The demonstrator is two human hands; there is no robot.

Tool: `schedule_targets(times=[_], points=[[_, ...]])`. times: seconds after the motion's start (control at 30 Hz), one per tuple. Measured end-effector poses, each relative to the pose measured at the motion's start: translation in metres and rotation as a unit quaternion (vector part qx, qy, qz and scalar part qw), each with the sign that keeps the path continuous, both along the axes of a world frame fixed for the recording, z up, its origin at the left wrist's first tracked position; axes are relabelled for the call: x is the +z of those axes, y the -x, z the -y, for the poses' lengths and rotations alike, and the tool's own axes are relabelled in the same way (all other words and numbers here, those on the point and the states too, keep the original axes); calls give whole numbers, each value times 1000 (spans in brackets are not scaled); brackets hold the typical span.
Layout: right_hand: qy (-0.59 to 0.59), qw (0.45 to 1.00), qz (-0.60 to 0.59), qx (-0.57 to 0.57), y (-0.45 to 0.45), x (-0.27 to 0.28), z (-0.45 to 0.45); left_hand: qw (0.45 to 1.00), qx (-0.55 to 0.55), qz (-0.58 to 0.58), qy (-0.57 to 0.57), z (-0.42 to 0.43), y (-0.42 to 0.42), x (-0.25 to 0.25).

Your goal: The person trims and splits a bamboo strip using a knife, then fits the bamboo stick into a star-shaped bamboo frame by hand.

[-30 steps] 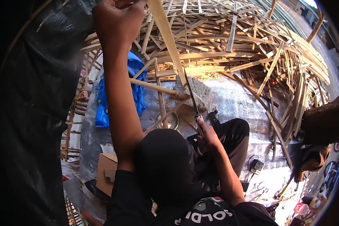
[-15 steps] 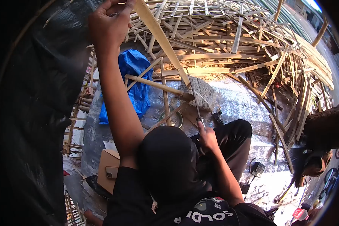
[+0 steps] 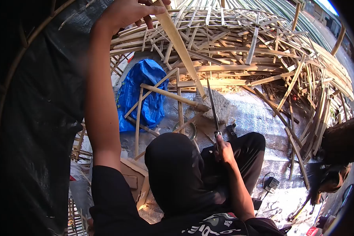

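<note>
My left hand (image 3: 129, 15), raised at the top left, has its fingers closed on the upper end of a long, flat bamboo strip (image 3: 179, 45). The strip slants down to the right, its lower end at a rough grey stone block (image 3: 220, 111). In my right hand (image 3: 225, 151), near my black-clad leg, is the handle of a long knife. The narrow knife blade (image 3: 212, 100) points up and away, just right of the strip's lower end; whether they touch I cannot tell. A bamboo stick (image 3: 169, 95) lies with its thick end against the stone.
Beyond the stone lies a large heap of split bamboo strips (image 3: 232, 51). A crumpled blue tarp (image 3: 155, 104) is on the left, with thin sticks across it. A cardboard box (image 3: 131, 173) stands by my left side. A black charger-like device (image 3: 270, 184) lies on the silvery sheet (image 3: 279, 145).
My left hand and the strip have shifted slightly right, and the left arm has straightened upward. My right hand and the knife have moved a little right and down, away from the strip.
</note>
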State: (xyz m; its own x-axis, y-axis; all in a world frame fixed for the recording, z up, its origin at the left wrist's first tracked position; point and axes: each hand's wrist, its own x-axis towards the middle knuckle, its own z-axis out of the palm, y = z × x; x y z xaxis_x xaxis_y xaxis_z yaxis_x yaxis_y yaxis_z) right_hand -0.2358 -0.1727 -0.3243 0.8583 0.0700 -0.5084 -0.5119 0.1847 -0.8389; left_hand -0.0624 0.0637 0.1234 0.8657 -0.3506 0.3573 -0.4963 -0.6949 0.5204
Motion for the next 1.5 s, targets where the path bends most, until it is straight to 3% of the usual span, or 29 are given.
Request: schedule_targets(times=[0.1,0.23,0.3,0.33,0.37,0.43,0.5,0.6,0.7,0.9,1.17,1.27,1.33,1.4,1.5], points=[[-52,998,14,-13,2,5,4,997,-48,-10,-57,9,-3,8],[-63,997,21,-45,6,3,7,979,-139,125,-80,-19,-42,-27],[-54,997,33,-47,11,11,9,971,-205,51,110,-18,-31,-38],[-58,996,33,-53,12,11,12,974,-201,35,101,-19,-17,-43],[14,997,69,-43,13,10,18,973,-205,33,97,-17,-7,-50],[105,989,102,-17,21,32,24,956,-222,58,184,-16,9,-67],[101,989,108,-5,26,64,29,951,-220,64,209,-8,21,-76],[52,994,100,3,38,115,30,952,-115,235,159,-2,22,-86],[1,997,75,8,55,150,31,952,-65,276,115,-14,8,-85],[25,984,167,58,86,170,44,970,-27,149,189,-6,10,-76],[33,975,207,79,89,196,46,970,-39,179,161,11,5,-73],[40,984,156,80,82,205,43,969,-47,171,174,16,4,-73],[97,971,202,79,74,209,38,967,-61,157,194,18,0,-75],[97,972,201,76,69,208,36,957,-76,218,173,16,-5,-75],[98,976,183,70,59,213,29,967,-81,169,175,17,0,-70]])
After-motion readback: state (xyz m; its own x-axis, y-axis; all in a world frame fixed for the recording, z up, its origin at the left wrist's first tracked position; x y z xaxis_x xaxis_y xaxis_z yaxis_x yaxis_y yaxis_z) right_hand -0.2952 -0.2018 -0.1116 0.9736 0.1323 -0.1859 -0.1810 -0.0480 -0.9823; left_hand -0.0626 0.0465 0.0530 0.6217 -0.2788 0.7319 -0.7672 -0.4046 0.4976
